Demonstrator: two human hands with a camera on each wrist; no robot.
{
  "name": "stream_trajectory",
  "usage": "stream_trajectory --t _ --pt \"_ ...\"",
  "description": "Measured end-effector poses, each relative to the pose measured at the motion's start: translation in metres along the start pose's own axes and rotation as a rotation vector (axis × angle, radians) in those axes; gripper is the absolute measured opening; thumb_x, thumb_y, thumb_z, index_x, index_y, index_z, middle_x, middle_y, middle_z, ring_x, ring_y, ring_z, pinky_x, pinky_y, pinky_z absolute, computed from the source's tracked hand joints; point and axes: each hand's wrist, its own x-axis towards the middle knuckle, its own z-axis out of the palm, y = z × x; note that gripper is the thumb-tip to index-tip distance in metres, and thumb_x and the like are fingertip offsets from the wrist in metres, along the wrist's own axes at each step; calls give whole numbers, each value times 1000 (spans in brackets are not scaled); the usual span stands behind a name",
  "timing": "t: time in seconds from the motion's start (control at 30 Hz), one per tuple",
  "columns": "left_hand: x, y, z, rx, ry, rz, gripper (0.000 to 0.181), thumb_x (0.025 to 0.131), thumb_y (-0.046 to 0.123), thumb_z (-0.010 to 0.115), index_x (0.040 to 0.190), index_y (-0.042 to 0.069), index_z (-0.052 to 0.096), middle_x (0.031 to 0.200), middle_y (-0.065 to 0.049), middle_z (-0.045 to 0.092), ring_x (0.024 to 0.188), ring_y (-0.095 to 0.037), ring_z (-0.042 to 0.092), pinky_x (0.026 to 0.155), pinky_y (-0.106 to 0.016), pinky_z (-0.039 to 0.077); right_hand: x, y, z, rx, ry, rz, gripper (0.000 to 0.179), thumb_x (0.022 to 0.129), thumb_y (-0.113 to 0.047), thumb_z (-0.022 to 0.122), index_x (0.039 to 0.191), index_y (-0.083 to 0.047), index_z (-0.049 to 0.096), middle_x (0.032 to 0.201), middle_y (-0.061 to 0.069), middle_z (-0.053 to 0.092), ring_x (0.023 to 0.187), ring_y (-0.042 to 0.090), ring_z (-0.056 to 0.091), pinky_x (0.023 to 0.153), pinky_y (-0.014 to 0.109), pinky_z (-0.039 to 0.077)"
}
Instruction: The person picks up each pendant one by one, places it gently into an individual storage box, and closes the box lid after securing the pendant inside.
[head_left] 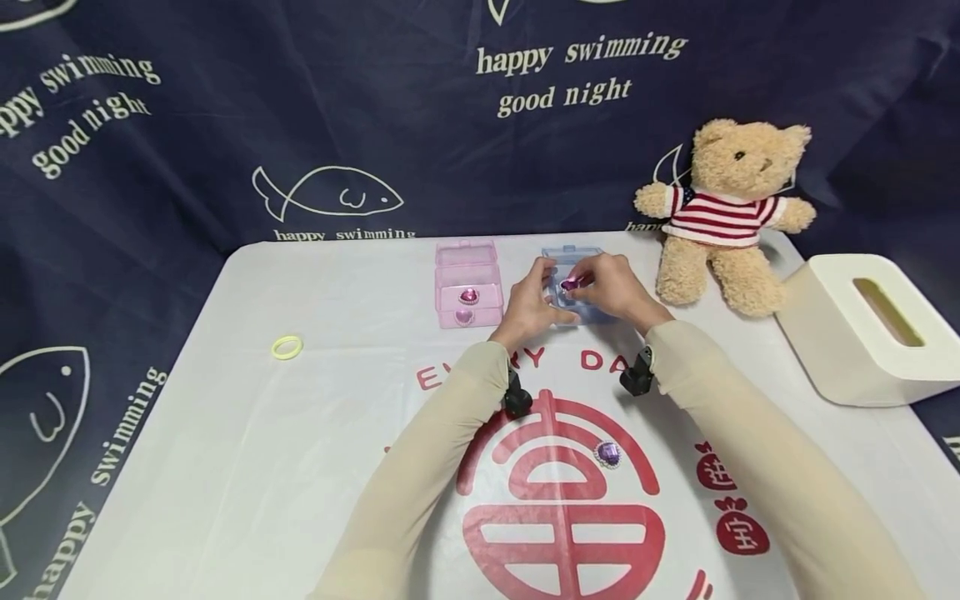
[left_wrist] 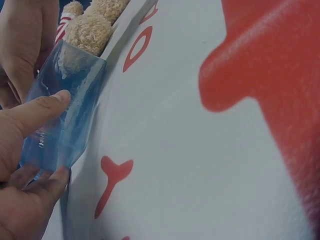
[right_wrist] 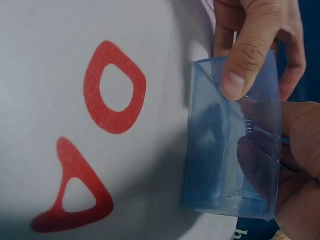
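Observation:
My left hand (head_left: pixel 527 308) grips a clear blue plastic box (right_wrist: pixel 215 150) with its lid raised, thumb against the front wall and fingers at its side and underneath. A magenta gem (head_left: pixel 571 283) is pinched by my right hand (head_left: pixel 613 287) at the box's opening. Through the blue wall, the right wrist view shows those fingertips inside the box, with the gem only partly visible. Left of the hands, a clear pink box (head_left: pixel 491 315) lies opened, with a red heart gem (head_left: pixel 468 296) in it and a pale pink gem (head_left: pixel 464 317) at its front.
A purple gem (head_left: pixel 608 453) with a beaded edge lies on the white printed tablecloth (head_left: pixel 225 467) between the forearms. At left is a yellow ring (head_left: pixel 287 347). A teddy bear (head_left: pixel 723 217) and a cream tissue box (head_left: pixel 832 333) stand at the right.

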Motion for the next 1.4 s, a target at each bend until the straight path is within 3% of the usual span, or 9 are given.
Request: stream_trajectory --t 0.47,0.77,1.03,1.17,1.4 --pt "0 0 1 24 1 -4 87 66 8 89 138 9 40 141 -15 53 132 -23 50 106 -32 46 12 -4 6 -112 -125 0 16 75 -6 78 89 2 73 88 15 74 91 33 65 90 49 48" --pt "0 1 1 17 3 -5 89 65 8 90 138 8 40 141 -15 53 131 -23 50 105 -31 47 11 -4 4 -143 -132 -4 17 75 -9 78 88 0 73 89 14 74 94 36 65 91 49 48" --pt "-1 0 -1 23 3 -8 88 65 8 89 138 9 40 141 -14 53 131 -23 50 105 -30 46 -4 -8 -6 -34 -59 -7 20 84 -7 68 100 5 70 99 21 72 94 34 69 86 47 55" --pt "0 0 -1 17 2 -11 88 65 8 89 138 10 39 142 -13 51 132 -24 49 108 -32 44 -15 -9 -11 -9 -10 -50 26 86 -8 66 109 4 67 107 23 70 99 36 68 88 49 53" --pt "0 1 0 5 -7 -14 89 66 6 88 139 9 39 142 -13 51 132 -24 49 107 -32 45 -44 -15 -25 -20 77 -146 23 87 -8 69 107 3 68 107 23 70 90 37 70 74 47 58"
